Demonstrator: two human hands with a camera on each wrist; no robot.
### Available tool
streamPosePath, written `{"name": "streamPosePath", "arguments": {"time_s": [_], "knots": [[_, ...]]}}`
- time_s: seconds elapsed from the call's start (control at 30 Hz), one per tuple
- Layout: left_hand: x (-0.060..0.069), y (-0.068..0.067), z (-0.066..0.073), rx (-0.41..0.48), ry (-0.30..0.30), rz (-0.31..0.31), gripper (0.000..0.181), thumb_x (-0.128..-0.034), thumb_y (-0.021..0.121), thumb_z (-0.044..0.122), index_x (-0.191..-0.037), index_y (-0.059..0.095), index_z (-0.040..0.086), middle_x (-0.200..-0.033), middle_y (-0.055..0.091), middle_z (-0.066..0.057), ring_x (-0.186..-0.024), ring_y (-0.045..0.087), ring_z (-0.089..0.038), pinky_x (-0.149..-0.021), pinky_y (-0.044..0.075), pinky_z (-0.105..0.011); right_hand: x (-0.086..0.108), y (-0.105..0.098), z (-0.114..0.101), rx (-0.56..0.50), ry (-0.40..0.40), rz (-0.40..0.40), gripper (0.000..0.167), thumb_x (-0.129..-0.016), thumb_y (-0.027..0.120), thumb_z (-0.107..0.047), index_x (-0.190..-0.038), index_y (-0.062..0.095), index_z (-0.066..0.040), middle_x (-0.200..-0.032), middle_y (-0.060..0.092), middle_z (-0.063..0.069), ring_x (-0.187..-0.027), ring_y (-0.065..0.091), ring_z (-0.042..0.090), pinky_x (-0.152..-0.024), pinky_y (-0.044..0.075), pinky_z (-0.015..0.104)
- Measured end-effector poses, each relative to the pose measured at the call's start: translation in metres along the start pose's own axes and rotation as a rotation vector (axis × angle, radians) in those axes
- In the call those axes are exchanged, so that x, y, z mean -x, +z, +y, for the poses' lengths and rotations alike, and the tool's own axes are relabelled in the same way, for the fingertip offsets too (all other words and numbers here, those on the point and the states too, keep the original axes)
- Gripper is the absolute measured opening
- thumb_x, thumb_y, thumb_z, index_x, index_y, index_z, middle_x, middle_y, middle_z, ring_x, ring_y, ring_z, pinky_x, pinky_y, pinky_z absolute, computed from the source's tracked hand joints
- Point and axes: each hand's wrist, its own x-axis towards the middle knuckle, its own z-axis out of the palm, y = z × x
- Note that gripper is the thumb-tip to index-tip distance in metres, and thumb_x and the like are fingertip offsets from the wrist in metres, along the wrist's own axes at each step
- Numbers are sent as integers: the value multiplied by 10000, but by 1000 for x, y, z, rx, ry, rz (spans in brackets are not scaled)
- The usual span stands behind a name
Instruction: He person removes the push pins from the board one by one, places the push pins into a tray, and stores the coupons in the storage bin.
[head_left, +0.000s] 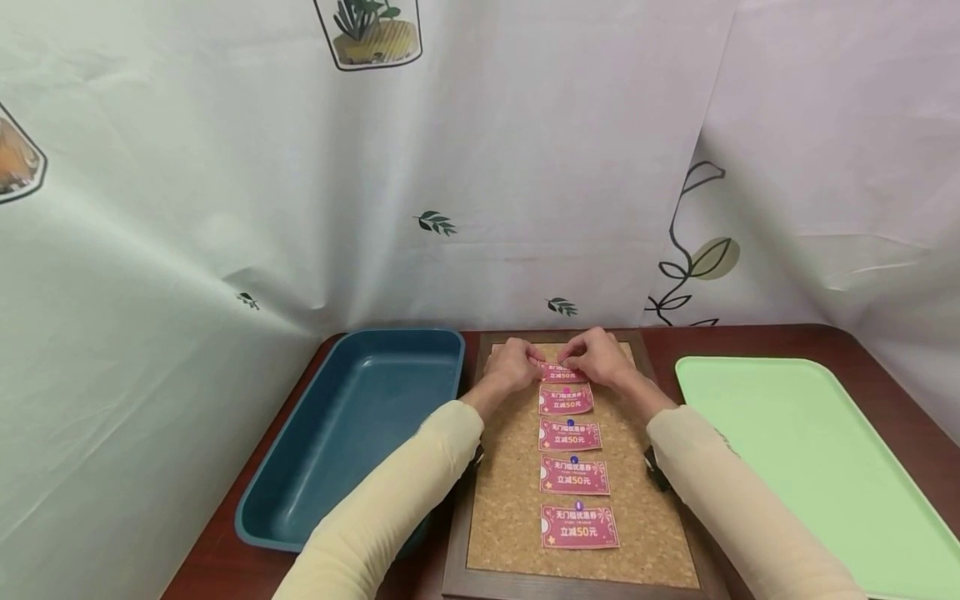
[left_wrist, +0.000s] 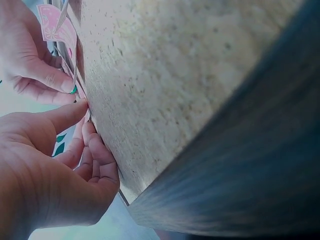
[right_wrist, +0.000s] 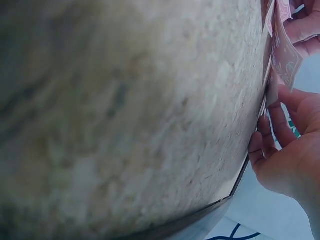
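Note:
A framed cork board (head_left: 517, 500) bears a column of pink paper coupons. At its far end, my left hand (head_left: 513, 364) pinches the left edge of the topmost coupon (head_left: 564, 374). My right hand (head_left: 598, 357) is on that coupon's upper right, its fingertips close to the left ones. In the left wrist view, the right thumb and finger pinch a small green pushpin (left_wrist: 74, 90) at the paper; its point is hidden. Nearer coupons, such as the second coupon (head_left: 566, 402) and the nearest coupon (head_left: 579, 528), each carry a coloured pushpin at the top.
Left of the board stands a deep blue tray (head_left: 352, 425). A flat light green tray (head_left: 810, 467) lies to the right. Both rest on a dark red-brown table (head_left: 667, 343), and a white printed cloth (head_left: 510, 167) hangs behind and to the left.

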Motion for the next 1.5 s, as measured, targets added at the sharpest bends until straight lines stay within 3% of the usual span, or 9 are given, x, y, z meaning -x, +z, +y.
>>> {"name": "streamPosePath", "arguments": {"time_s": [0.4,0.67,1.03,1.3,1.5], "knots": [[2,-2,0,17,22,3,71,-1005,764,210,-956,801,173,-835,725,34,-799,622,-162,-822,477,-382,5,-5,2,-53,23,-11,106,-1001,739,-88,-1045,830,-56,-1063,760,119,-941,619,255,-817,504,380],[4,-5,0,11,32,-1,105,-1007,764,260,-955,803,178,-872,707,44,-835,619,-168,-831,498,-394,11,-21,1,-126,10,-2,107,-994,750,-106,-1042,826,-49,-1100,739,146,-994,598,283,-822,469,377],[4,-14,4,83,54,11,117,-1041,721,284,-989,746,182,-890,684,3,-780,616,-172,-676,490,-323,17,-45,4,-136,-34,45,127,-1022,715,-99,-1056,809,-21,-1138,741,169,-1047,603,307,-869,471,409],[8,-30,6,102,110,40,104,-1034,729,271,-1027,771,176,-976,749,-1,-946,667,-187,-927,520,-434,29,-61,12,-122,-84,67,136,-1010,734,-102,-1053,799,9,-1152,742,193,-1112,620,346,-924,483,470],[3,-44,2,72,164,30,139,-1034,731,293,-1049,799,172,-1003,749,2,-951,675,-202,-873,544,-419,39,-73,17,-75,-83,86,153,-1022,723,-133,-1065,794,-5,-1193,732,202,-1166,621,379,-959,494,534]]}}
